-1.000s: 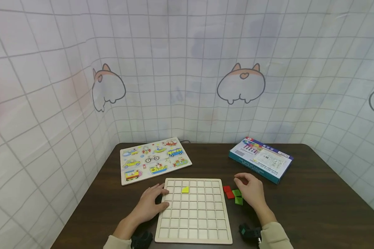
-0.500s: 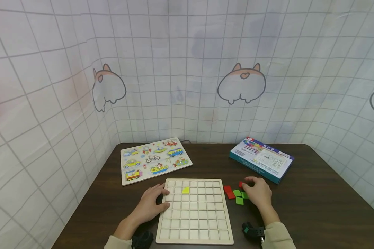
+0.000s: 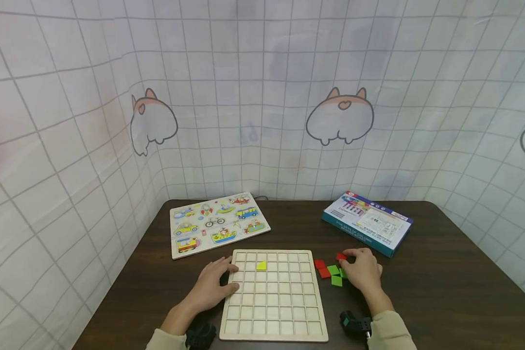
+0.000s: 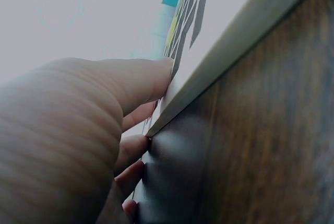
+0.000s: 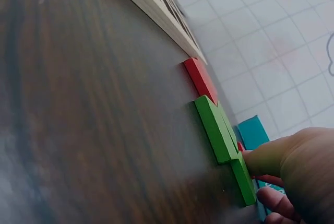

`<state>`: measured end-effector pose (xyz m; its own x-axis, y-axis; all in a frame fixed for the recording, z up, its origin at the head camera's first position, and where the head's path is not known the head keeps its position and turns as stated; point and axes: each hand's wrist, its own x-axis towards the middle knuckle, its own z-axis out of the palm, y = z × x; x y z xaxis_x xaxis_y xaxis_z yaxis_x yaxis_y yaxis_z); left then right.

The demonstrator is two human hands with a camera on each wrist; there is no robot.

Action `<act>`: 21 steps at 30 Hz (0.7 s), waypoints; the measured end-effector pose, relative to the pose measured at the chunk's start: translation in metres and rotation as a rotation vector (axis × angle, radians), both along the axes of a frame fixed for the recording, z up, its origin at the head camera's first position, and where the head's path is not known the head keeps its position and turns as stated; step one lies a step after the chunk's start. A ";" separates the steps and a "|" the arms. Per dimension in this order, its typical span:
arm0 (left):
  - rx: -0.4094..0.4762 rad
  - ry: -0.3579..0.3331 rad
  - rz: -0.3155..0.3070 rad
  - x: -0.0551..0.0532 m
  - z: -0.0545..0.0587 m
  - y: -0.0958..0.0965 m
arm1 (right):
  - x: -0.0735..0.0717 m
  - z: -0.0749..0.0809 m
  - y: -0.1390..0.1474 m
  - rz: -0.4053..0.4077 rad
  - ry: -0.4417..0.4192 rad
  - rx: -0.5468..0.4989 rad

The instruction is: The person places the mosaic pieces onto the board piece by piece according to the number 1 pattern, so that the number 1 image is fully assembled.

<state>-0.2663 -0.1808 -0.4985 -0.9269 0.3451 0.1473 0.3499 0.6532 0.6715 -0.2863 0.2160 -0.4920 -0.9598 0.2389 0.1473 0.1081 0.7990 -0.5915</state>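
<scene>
In the head view my left hand (image 3: 212, 285) rests at the left edge of a pale wooden grid board (image 3: 272, 301), with thumb and index finger touching its rim. A yellow tile (image 3: 261, 266) lies in one of the board's upper cells. My right hand (image 3: 364, 270) pinches a small red tile (image 3: 341, 256) between thumb and index finger, at the table surface. Beside it lie green tiles (image 3: 336, 281) and other red tiles (image 3: 324, 273), right of the board. The right wrist view shows a green tile (image 5: 215, 130) near the thumb, with the pinched tile mostly hidden.
A picture puzzle board (image 3: 218, 225) with vehicles lies at the back left of the dark table (image 3: 442, 291). At the back right lies a flat teal and white box (image 3: 367, 223), just beyond my right hand. A white grid-patterned curtain (image 3: 262, 160) surrounds the table.
My right hand has moved right from above the tiles, uncovering a red tile, and its fingertips have closed on it. That tile has shifted slightly. My left hand has stayed in place.
</scene>
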 end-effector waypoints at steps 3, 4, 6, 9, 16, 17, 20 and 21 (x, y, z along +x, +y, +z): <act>0.000 0.000 -0.002 0.000 0.000 0.000 | 0.000 0.000 0.000 0.005 0.006 0.005; -0.001 -0.001 -0.005 0.000 -0.001 0.000 | 0.001 0.000 0.001 0.007 0.005 0.008; 0.002 -0.002 -0.009 0.000 -0.001 -0.001 | 0.002 0.000 0.001 0.011 0.000 0.007; -0.001 0.004 -0.011 0.001 -0.003 -0.001 | 0.003 0.001 0.004 0.020 -0.005 0.007; -0.007 0.012 -0.006 -0.001 -0.003 0.000 | 0.002 0.001 0.011 0.056 0.002 0.029; -0.005 0.013 -0.006 -0.001 -0.003 0.000 | 0.002 0.001 0.012 0.059 0.005 0.028; -0.003 0.013 -0.005 -0.001 -0.002 0.000 | 0.002 0.002 0.013 0.063 0.008 0.024; -0.002 0.014 -0.005 -0.001 -0.002 -0.001 | 0.002 0.002 0.013 0.062 0.010 0.020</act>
<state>-0.2676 -0.1813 -0.5005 -0.9232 0.3496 0.1597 0.3623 0.6526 0.6654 -0.2847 0.2285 -0.4900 -0.9712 0.1760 0.1607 0.0525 0.8158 -0.5759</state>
